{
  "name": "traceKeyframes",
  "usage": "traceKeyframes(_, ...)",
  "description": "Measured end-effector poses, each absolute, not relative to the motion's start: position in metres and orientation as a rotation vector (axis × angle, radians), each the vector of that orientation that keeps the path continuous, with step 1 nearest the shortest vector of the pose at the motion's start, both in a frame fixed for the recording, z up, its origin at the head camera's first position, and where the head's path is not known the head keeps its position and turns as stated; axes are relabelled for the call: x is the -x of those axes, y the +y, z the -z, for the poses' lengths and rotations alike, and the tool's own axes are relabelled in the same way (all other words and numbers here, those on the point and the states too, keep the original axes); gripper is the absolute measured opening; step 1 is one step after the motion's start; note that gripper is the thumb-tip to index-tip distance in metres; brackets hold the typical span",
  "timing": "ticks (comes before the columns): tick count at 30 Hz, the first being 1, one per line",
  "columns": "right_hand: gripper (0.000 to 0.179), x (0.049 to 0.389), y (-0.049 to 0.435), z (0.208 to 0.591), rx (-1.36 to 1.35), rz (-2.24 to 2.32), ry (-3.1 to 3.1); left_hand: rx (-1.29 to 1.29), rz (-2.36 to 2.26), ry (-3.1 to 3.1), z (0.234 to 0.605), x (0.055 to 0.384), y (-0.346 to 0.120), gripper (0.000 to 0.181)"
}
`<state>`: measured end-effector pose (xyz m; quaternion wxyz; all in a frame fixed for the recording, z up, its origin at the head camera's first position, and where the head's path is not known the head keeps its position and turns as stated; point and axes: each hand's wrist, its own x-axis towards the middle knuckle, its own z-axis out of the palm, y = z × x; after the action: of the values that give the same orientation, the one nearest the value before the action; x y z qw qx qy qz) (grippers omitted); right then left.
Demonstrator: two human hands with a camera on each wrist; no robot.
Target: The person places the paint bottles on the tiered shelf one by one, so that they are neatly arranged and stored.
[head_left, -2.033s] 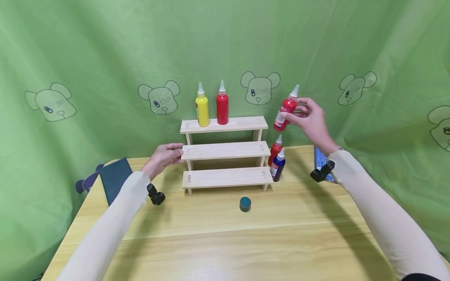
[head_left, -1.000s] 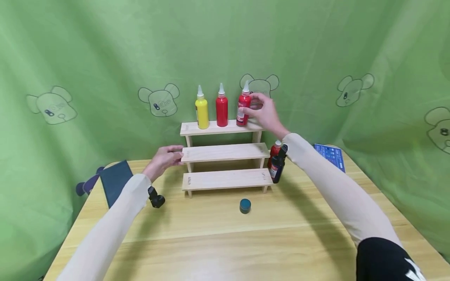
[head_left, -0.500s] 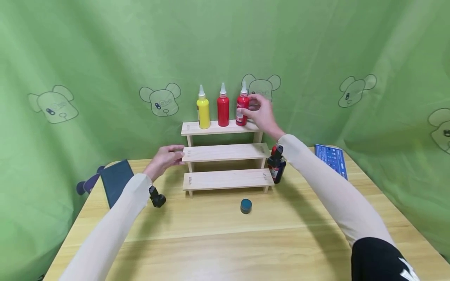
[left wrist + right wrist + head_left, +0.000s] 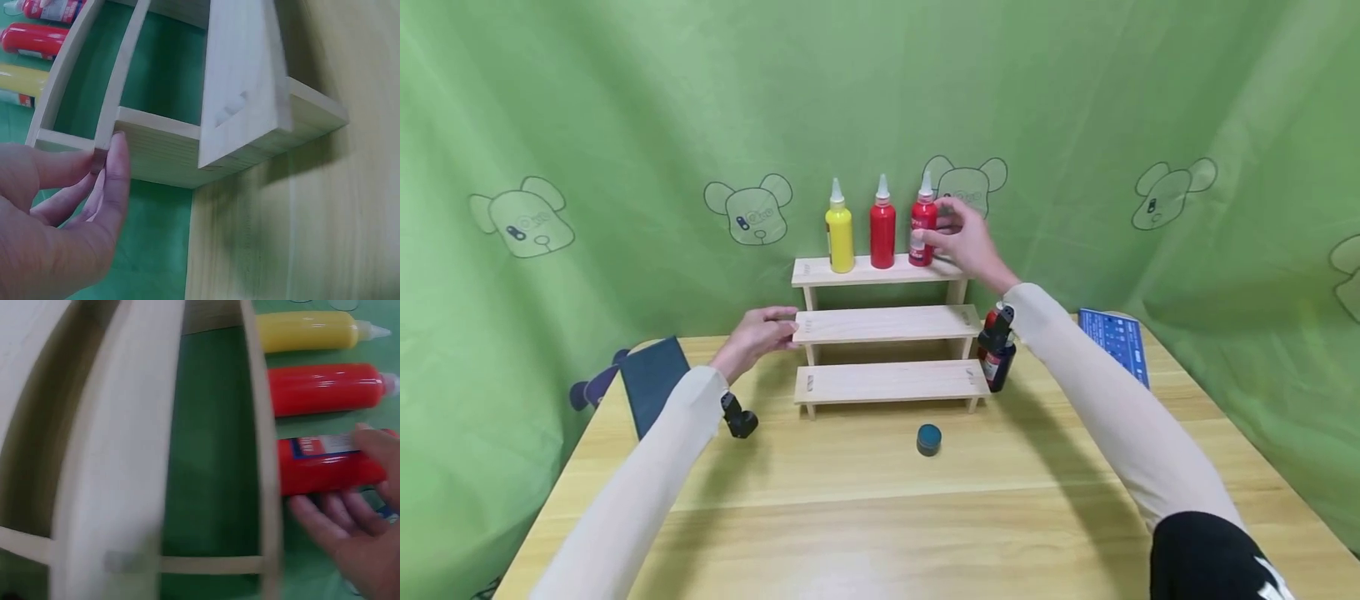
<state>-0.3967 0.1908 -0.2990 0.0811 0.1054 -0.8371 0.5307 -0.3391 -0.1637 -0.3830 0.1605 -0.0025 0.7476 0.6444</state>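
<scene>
A three-tier wooden shelf [image 4: 887, 382] stands on the table. My left hand [image 4: 760, 335] pinches the left end of its middle board between thumb and fingers, as the left wrist view also shows. On the top board a red paint bottle [image 4: 325, 464] stands upright at the right, and my right hand [image 4: 967, 240] holds it between thumb and fingers. To its left stand another red paint bottle [image 4: 882, 235] and a yellow paint bottle [image 4: 840, 237], both with white pointed tips. The middle and bottom boards carry nothing.
Beside the shelf's right end stand a dark blue bottle [image 4: 997, 371] and a red bottle, partly hidden by the wrist camera. A small teal-lidded jar [image 4: 928, 439] sits in front. A dark book [image 4: 653, 377] lies left, a blue box [image 4: 1112, 340] right. A green curtain [image 4: 647, 83] hangs behind.
My right hand has brought the red paint bottle leftward from beyond the shelf's right end onto the top board. During the last second it stays there. My left hand keeps its grip on the middle board.
</scene>
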Motion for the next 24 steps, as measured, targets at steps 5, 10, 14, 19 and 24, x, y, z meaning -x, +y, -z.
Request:
traceKeyframes(5,0.080,0.382,0.193,0.282,-0.249,-1.494,-2.709,-0.055,-1.826,2.071,0.383,0.343,-0.174,0.056)
traceKeyframes(10,0.072,0.365,0.201,0.274,-0.225,-1.447,-2.702,-0.085,-1.831,2.032,0.382,0.346,-0.176,0.057)
traceKeyframes(14,0.065,0.357,0.211,0.275,-0.295,-1.399,-2.669,-0.059,-1.834,2.039,0.381,0.347,-0.172,0.058)
traceKeyframes(19,0.060,0.345,0.230,0.280,-0.337,-1.329,-2.670,-0.031,-1.822,2.036,0.381,0.346,-0.167,0.059)
traceKeyframes(24,0.050,0.331,0.252,0.289,-0.339,-1.294,-2.656,-0.006,-1.812,2.054,0.379,0.344,-0.165,0.059)
